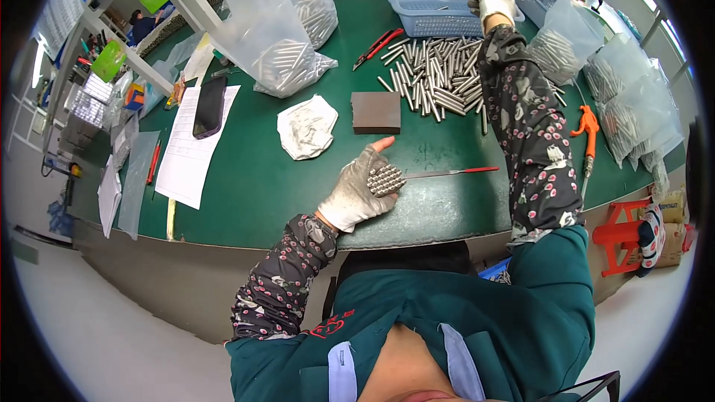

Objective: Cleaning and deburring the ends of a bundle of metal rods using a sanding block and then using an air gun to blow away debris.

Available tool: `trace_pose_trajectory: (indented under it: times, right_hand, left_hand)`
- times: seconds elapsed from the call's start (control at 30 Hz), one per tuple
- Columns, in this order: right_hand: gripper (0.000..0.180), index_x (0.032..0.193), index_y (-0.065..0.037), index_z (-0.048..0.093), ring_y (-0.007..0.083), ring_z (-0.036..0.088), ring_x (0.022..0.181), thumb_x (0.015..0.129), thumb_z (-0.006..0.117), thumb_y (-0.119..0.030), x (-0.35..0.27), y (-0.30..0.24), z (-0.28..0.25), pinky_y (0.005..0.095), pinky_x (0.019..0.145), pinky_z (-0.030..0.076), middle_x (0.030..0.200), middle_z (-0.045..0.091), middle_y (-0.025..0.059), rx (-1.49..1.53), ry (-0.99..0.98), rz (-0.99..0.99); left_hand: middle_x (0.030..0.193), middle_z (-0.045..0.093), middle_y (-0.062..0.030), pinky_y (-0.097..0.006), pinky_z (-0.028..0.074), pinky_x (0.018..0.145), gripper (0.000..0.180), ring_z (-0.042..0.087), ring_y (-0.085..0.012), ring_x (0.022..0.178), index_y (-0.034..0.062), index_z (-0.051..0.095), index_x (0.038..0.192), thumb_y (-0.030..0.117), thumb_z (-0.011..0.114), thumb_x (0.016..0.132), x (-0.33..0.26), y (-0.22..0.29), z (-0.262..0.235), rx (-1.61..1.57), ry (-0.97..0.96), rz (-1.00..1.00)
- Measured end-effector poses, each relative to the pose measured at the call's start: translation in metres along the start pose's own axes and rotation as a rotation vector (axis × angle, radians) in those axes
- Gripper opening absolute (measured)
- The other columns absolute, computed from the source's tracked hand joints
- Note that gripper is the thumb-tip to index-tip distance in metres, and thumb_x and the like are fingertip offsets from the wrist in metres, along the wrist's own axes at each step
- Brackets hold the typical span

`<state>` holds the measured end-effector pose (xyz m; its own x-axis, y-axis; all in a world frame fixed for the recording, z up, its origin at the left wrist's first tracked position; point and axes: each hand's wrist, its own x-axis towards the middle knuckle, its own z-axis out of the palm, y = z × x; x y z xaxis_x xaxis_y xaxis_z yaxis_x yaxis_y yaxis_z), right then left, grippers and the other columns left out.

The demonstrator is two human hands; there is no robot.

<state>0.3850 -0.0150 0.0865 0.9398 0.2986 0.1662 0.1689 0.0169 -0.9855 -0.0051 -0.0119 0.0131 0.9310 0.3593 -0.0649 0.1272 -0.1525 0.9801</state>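
left hand [357, 190] grasping rod bundle [386, 179] | right hand [493, 3] gripping blue basket [432, 0] rim

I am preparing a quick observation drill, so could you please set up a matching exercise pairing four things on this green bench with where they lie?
Things:
1. bundle of metal rods
2. black phone
3. red-handled cutters
4. blue basket

Places:
A. at the right hand
B. in the left hand
C. on a paper sheet
D. left of the loose rod pile

Pairs: 1-B, 2-C, 3-D, 4-A
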Motion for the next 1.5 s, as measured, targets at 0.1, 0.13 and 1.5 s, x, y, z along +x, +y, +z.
trace_pose_trajectory:
  times: [0.1,0.13,1.5]
  right_hand:
    - [0.019,0.100,-0.003,0.060,0.0152,0.063,0.064,0.081,0.058,-0.006,0.015,0.014,-0.004,0.0235,0.053,0.051,0.084,0.066,0.0083,0.055,-0.115,0.077]
    - [0.028,0.109,-0.003,0.058,0.0157,0.063,0.066,0.081,0.059,-0.007,0.020,0.016,-0.009,0.0239,0.057,0.051,0.087,0.066,0.0081,-0.187,-0.181,0.003]
    - [0.028,0.103,-0.005,0.055,0.0233,0.063,0.072,0.090,0.048,-0.029,-0.311,0.012,-0.003,0.0353,0.066,0.050,0.079,0.063,0.0122,-0.057,-0.562,0.274]
  left_hand:
    - [0.100,0.047,-0.0038,-0.022,0.042,0.082,0.080,0.049,-0.0097,0.087,0.0095,0.034,0.133,-0.006,0.069,0.062,-0.001,0.001,-0.002,0.001,-0.014,-0.001]
    - [0.100,0.047,-0.0038,-0.022,0.042,0.081,0.078,0.050,-0.0098,0.087,0.0092,0.035,0.132,-0.005,0.068,0.063,0.000,0.004,-0.001,0.039,-0.021,0.018]
    - [0.095,0.058,-0.0045,-0.026,0.044,0.083,0.039,0.054,-0.0132,0.093,0.0051,0.054,0.100,0.001,0.072,0.067,-0.017,-0.013,-0.005,0.109,0.144,0.107]
